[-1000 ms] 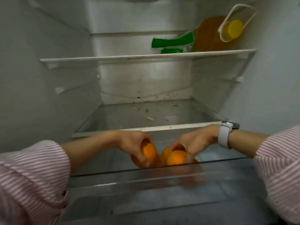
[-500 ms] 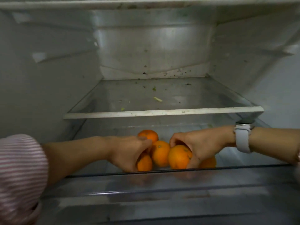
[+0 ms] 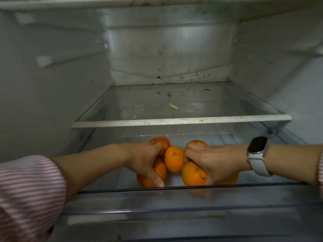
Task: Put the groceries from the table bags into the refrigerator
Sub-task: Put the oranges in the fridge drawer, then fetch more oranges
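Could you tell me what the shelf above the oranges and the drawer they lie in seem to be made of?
The shelf looks like clear glass with a white, probably plastic front trim: you see through it, and crumbs lie on it. The drawer looks like clear, slightly bluish plastic: oranges show dimly through its front wall.

Oranges [image 3: 173, 158] clustered in drawer [image 3: 174, 198], centre, behind its front wall. Left hand [image 3: 148, 161] on left part of cluster; right hand [image 3: 209, 161] on right part; one orange between hands. Glass shelf [image 3: 181, 120] directly above drawer. Watch [image 3: 257, 154] on right wrist.
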`<move>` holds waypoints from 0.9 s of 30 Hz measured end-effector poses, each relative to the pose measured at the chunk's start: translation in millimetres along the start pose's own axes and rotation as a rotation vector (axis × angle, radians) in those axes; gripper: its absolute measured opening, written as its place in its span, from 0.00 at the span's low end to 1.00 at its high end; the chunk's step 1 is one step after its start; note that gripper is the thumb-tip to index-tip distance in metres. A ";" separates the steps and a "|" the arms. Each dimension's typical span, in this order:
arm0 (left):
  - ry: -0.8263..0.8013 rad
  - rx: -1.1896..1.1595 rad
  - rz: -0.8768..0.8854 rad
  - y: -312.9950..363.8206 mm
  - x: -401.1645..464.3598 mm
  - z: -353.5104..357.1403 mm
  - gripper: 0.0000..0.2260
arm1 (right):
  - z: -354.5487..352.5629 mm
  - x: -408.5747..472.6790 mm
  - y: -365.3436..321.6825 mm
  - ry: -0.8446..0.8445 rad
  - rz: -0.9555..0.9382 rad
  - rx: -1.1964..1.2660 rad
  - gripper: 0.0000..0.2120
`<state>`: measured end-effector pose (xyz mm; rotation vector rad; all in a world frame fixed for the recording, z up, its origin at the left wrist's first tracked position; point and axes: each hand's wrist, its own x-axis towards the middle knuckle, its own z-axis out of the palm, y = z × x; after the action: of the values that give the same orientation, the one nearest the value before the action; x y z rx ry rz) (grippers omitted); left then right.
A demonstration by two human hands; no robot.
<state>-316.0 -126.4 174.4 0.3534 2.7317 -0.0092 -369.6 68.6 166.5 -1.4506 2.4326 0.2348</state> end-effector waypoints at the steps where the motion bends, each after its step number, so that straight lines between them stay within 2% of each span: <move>1: -0.015 -0.010 -0.001 1.2 -1.2 -2.4 0.29 | -0.8 0.5 -0.1 -0.012 0.003 -0.001 0.30; 4: -0.024 -0.070 -0.002 5.4 -6.3 -12.2 0.29 | -11.4 -0.9 -2.4 -0.077 0.066 0.083 0.28; 7: 0.019 -0.079 0.015 9.9 -14.9 -27.7 0.21 | -32.6 -9.5 -3.7 -0.180 0.156 0.240 0.27; 9: 0.049 -0.054 -0.020 10.5 -23.0 -39.9 0.19 | -48.6 -19.9 -4.9 -0.183 0.169 0.321 0.21; 11: 0.155 -0.030 -0.083 11.6 -33.7 -52.9 0.17 | -63.1 -32.7 -9.2 -0.101 0.170 0.370 0.13; 14: 0.432 -0.038 -0.124 20.7 -55.2 -65.5 0.13 | -77.5 -53.1 -22.2 0.134 0.181 0.359 0.07; 18: 0.819 -0.166 -0.097 48.8 -81.7 -42.1 0.09 | -66.7 -75.1 -58.6 0.572 0.179 0.216 0.09; 21: 1.010 -0.144 -0.136 72.5 -96.4 -11.1 0.10 | -32.5 -86.4 -86.5 0.870 0.209 0.171 0.11; 24: 1.193 -0.094 -0.199 81.4 -104.7 10.3 0.12 | 8.0 -92.9 -99.3 1.263 0.364 -0.074 0.17; 27: 1.400 0.016 -0.265 85.6 -108.3 30.4 0.17 | 34.0 -87.5 -96.3 1.507 0.272 -0.294 0.16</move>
<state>-186.7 -71.7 190.4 -0.0914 4.1372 0.2266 -240.2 105.1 165.0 -1.6942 3.8686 -0.7908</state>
